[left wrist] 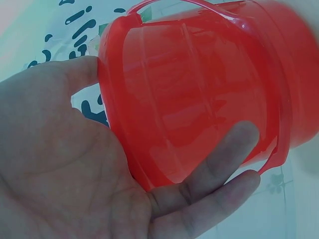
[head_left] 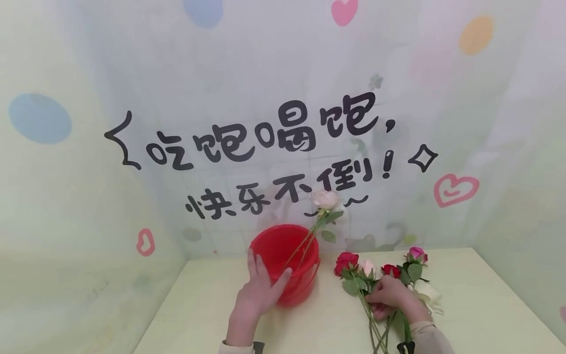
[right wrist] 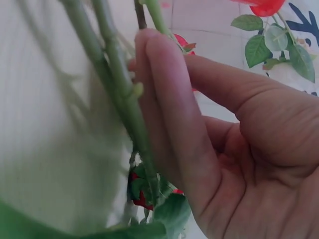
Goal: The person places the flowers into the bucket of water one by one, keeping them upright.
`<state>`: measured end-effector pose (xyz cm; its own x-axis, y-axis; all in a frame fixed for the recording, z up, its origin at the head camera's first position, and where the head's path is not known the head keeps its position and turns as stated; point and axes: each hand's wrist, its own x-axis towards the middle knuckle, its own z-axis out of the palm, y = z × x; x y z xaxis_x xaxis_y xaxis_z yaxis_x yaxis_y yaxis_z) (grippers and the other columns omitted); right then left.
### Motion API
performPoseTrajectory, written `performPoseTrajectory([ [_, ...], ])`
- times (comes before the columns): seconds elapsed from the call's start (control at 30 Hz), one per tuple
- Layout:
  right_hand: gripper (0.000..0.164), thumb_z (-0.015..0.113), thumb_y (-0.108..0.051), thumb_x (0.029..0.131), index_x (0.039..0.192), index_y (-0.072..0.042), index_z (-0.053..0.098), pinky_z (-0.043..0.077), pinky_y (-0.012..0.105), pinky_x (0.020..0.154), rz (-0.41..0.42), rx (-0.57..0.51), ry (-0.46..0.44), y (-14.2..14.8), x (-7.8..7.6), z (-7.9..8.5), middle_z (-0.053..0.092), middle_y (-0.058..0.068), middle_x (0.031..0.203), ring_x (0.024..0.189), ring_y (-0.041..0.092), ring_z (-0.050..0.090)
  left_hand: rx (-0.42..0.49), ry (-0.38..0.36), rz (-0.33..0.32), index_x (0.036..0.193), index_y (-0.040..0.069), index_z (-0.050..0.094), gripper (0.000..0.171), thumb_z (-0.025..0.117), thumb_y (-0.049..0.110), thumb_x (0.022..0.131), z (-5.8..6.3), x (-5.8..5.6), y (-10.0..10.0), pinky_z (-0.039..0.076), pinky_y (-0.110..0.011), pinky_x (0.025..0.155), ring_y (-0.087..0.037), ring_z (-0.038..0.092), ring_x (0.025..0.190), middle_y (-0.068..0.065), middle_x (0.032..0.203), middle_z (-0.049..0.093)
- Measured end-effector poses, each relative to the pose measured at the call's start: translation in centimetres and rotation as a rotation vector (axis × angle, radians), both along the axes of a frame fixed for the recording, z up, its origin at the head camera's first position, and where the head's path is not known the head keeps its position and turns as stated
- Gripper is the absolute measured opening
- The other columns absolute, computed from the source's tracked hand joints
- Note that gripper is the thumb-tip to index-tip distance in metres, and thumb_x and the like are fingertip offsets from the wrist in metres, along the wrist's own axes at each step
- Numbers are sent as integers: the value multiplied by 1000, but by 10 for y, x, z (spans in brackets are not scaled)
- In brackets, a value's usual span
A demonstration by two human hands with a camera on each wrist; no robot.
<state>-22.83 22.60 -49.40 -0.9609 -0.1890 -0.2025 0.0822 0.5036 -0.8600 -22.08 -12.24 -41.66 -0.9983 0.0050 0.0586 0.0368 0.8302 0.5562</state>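
Observation:
A red bucket [head_left: 300,290] stands on the table with its mouth tipped toward me in the head view. My left hand [head_left: 256,292] holds it by the near left rim. In the left wrist view, the thumb meets the rim while two fingers [left wrist: 219,159] lie along the outer wall. A pale pink rose [head_left: 325,199] leans out of the bucket to the right. Over the loose flowers, my right hand [head_left: 391,297] pinches a rose stem [right wrist: 158,17] between thumb and fingers. Which bloom belongs to that stem, I cannot tell.
Around the right hand lie a red rose [head_left: 346,264], a light pink rose [head_left: 367,268], another red rose [head_left: 391,270], a magenta rose [head_left: 417,254] and a white flower [head_left: 426,292]. Their stems point toward the table's near edge. A printed wall sheet [head_left: 283,59] rises behind the table [head_left: 199,295].

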Motion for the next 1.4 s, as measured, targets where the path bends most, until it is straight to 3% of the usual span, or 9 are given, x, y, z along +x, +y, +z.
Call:
performPoseTrajectory([
  [0.13,25,76,-2,91,69,2,67,59,29,51,-54,47,33,-4,-2,-5,67,7,58,48,12,68,3,-7,7,163,-10,7,118,72,58,91,-1,1,-1,64,-51,70,-25,66,71,-32,152,39],
  [0.23,24,75,0,90,68,2,66,58,28,50,-45,49,46,-5,-4,-6,66,7,58,48,11,67,9,-6,8,163,-9,7,118,71,58,91,-1,1,0,64,-50,70,-24,65,70,-32,152,40],
  [0.63,12,65,-1,96,86,6,66,63,33,60,30,-66,54,15,-6,7,69,11,72,60,16,70,-5,-4,13,165,-6,5,117,69,60,93,-8,-6,0,64,-49,71,-24,65,71,-29,155,36],
  [0.87,16,66,-5,99,92,10,68,64,35,63,3,-125,61,18,-6,9,69,10,73,63,17,72,-9,-6,20,165,-5,5,118,68,62,92,-14,-9,-1,64,-48,70,-24,65,71,-29,155,37],
  [1.07,18,65,-8,101,96,10,65,65,42,68,-25,-146,104,19,-2,23,69,11,77,67,21,73,0,-11,15,165,-6,7,117,71,58,92,-9,-6,-1,64,-49,71,-24,65,72,-30,152,40],
  [1.23,22,63,-8,103,104,14,63,65,44,71,-56,-188,136,23,-1,35,70,15,82,71,24,74,-15,1,9,164,-7,8,117,70,61,91,-16,-13,-3,64,-50,71,-24,66,74,-29,156,35],
  [1.4,23,64,-7,102,108,15,62,65,43,70,-120,-193,175,26,1,44,70,15,82,72,28,75,-11,1,1,164,-8,8,117,71,58,91,-7,-7,0,64,-50,71,-26,67,75,-30,156,34],
])
